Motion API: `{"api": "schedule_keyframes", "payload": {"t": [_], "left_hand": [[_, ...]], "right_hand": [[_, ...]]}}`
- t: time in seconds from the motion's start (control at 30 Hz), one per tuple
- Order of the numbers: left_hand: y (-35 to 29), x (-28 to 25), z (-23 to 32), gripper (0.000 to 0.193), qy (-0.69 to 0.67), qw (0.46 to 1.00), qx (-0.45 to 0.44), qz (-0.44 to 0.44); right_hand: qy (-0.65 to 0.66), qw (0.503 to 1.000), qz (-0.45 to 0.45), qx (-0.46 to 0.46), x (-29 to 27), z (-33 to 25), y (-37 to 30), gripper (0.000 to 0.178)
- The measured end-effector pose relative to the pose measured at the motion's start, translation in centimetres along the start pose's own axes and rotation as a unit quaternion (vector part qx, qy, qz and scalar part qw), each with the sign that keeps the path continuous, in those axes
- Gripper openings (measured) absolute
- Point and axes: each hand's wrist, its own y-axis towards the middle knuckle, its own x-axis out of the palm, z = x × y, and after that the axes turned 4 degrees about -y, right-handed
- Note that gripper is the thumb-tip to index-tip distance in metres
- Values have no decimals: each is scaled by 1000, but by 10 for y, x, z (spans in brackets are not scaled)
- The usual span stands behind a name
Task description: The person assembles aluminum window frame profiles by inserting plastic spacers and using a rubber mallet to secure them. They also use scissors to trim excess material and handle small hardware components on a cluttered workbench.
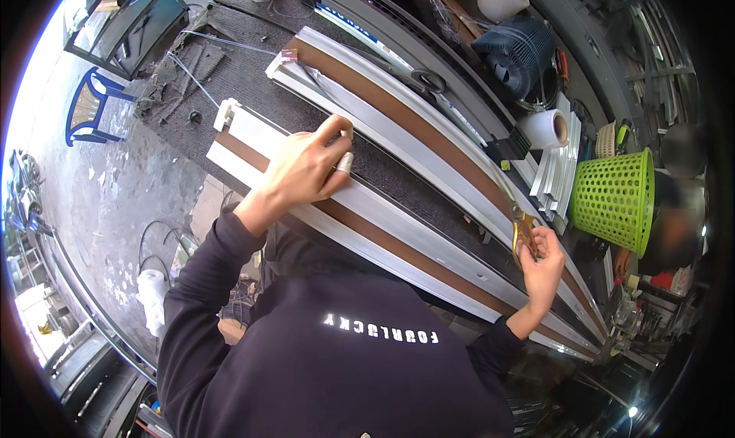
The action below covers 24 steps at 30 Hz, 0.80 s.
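Two long white profiles with brown strips lie slanting side by side on the bench: the near profile (pixel 398 235) and the far profile (pixel 429 143). My left hand (pixel 306 166) rests over the near profile by its left end, fingers curled closed at its far edge. White tape wraps one finger; whatever may be between the fingertips is hidden. With my right hand (pixel 542 262) I hold gold-handled scissors (pixel 523 230) over the far profile, blades pointing away from me. A white end piece (pixel 225 115) is on the near profile's left end, with a thin rod reaching it.
The bench has a dark ribbed mat (pixel 245 44). Behind the profiles lie black scissors (pixel 429 80), a white roll (pixel 545 129), a blue ribbed coil (pixel 521 51) and a green perforated basket (pixel 612 201). A blue-framed chair (pixel 90 109) stands on the floor at left.
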Motion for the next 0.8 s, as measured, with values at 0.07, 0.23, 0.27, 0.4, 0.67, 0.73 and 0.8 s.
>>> {"api": "schedule_keyframes", "payload": {"t": [0.07,0.23,0.27,0.4,0.67,0.73,0.8], "left_hand": [[0,1,-2,13,-12,1000,-9,6],[-11,4,-7,17,-21,991,79,108],[-14,4,-7,18,-15,980,128,148],[-24,5,-6,26,37,945,228,233],[-25,22,-6,22,60,888,301,343],[-27,22,-5,26,58,870,323,369],[-28,21,-3,27,55,863,321,385]], "right_hand": [[2,999,7,-49,-9,-27,10,32],[-11,965,-20,-263,-20,-152,42,37],[-26,948,-43,-313,-15,-184,49,38],[-12,878,-183,-442,31,-308,75,36],[-44,746,-509,-427,181,-494,142,30],[-3,752,-540,-379,210,-509,150,27],[-45,734,-591,-332,223,-510,154,26]]}}
